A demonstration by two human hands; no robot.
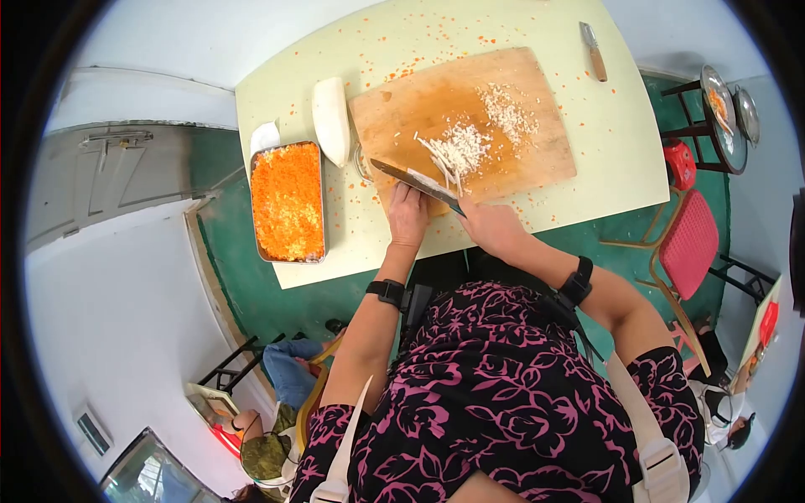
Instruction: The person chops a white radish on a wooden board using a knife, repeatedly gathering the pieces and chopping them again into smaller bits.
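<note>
Grasping the knife (407,178) by the handle with the right hand (493,228), slanting it far-left over the cutting board (419,109). Curling the left hand (407,220) just near of the blade; cannot tell whether pinching anything. Showing white chopped bits (463,149) beyond, a white radish (330,121) left on the tabletop (620,159), and farther left, a tray (324,226) of orange bits (287,189).

The right hand (496,230) grips a knife (406,178) over the near edge of a cutting board (419,105), close by the left hand (407,218). Chopped white bits (464,147) lie beyond; a white vegetable (330,122) and a tray (324,222) of orange bits (287,197) sit left.
</note>
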